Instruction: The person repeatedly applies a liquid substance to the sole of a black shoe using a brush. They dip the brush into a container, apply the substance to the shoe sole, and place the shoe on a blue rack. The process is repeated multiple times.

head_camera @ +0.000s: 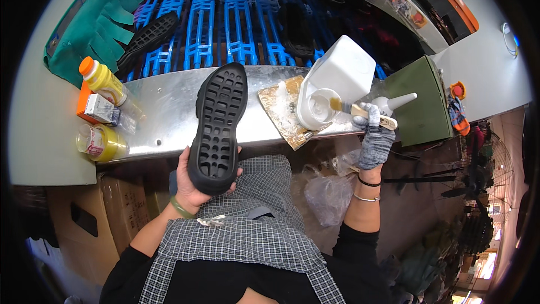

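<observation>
A black shoe sole [219,128] rests in my bare left hand [190,183], its heel end in the palm and its cavities facing up. The toe end points away over the metal ledge [168,105]. In my right hand [375,139], covered by a grey knit glove, is a flat brush with a pale handle [384,121]. The brush bristles [336,104] are at the rim of a round white cup [314,120] holding white liquid. That cup is part of a white plastic glue container [341,65] on a glue-crusted board [276,105].
Blue conveyor slats [200,29] run behind the ledge, carrying another black sole [152,33]. Green strip curtain [97,29] hangs at the left. Bottles [103,78] and a yellow tape roll [110,141] stand left; a green box [419,101] sits right. A plastic bag [329,196] hangs below.
</observation>
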The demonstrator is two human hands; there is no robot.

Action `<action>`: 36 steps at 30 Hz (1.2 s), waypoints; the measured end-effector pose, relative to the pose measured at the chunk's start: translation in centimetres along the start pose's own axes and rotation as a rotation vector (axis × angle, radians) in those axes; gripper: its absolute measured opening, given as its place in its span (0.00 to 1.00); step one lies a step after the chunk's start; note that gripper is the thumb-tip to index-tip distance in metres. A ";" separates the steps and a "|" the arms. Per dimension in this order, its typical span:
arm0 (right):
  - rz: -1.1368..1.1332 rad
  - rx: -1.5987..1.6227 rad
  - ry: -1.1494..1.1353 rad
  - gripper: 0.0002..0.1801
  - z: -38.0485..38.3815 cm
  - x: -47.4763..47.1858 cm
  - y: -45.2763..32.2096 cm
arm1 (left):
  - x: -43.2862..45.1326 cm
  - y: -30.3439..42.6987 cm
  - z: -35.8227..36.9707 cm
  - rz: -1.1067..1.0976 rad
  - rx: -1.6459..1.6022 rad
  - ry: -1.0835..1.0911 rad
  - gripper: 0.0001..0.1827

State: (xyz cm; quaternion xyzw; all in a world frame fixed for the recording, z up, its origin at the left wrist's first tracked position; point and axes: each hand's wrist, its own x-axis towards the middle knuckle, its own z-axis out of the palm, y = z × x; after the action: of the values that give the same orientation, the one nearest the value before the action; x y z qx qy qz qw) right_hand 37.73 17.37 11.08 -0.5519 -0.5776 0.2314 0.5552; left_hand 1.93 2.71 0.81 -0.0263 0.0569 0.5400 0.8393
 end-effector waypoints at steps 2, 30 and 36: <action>0.182 0.113 0.043 0.14 -0.3 -0.7 0.9 | 0.7 -0.5 -0.1 0.005 0.011 0.027 0.45; 0.694 0.886 -0.596 0.19 14.2 -14.5 -3.5 | 0.9 2.5 -1.2 0.005 0.161 -0.047 0.37; 0.249 0.349 -1.252 0.10 12.9 -6.1 -6.5 | 1.2 5.4 -0.9 -0.062 -0.017 0.230 0.38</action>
State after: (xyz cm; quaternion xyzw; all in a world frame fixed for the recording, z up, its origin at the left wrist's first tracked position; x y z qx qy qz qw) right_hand 22.30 14.50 10.84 -0.2775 -0.6772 0.6612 0.1650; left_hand -2.54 5.91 -0.14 -0.0967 0.1474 0.5077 0.8433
